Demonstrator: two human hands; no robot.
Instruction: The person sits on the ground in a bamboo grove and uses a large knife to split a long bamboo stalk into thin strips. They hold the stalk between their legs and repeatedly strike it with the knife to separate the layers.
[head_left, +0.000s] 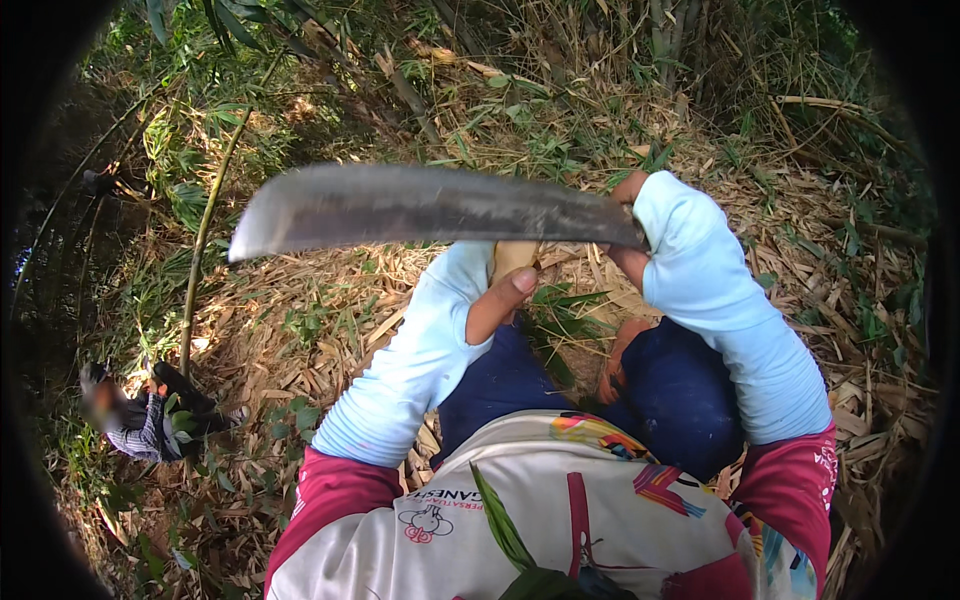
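A machete [420, 205] with a broad, dark, curved blade reaches leftward across the view, its edge blurred at the tip. My right hand [632, 263] is closed at its handle end; the handle itself is hidden by my fingers and the light blue sleeve. Below the blade, my left hand [497, 303] pinches a pale yellowish piece of plant [514, 262], thumb on top; its upper end passes behind the blade. I cannot tell whether the blade touches it. Just beyond my knees, narrow green leaves [565, 315] hang beside my left hand.
Dry bamboo leaves [330, 300] cover the ground. A thin upright stalk [205, 230] stands at left, with another person [150, 412] sitting near its base. Bamboo stems [410, 95] and dense undergrowth rise at the far side. My knee [680, 390] is bent under the right forearm.
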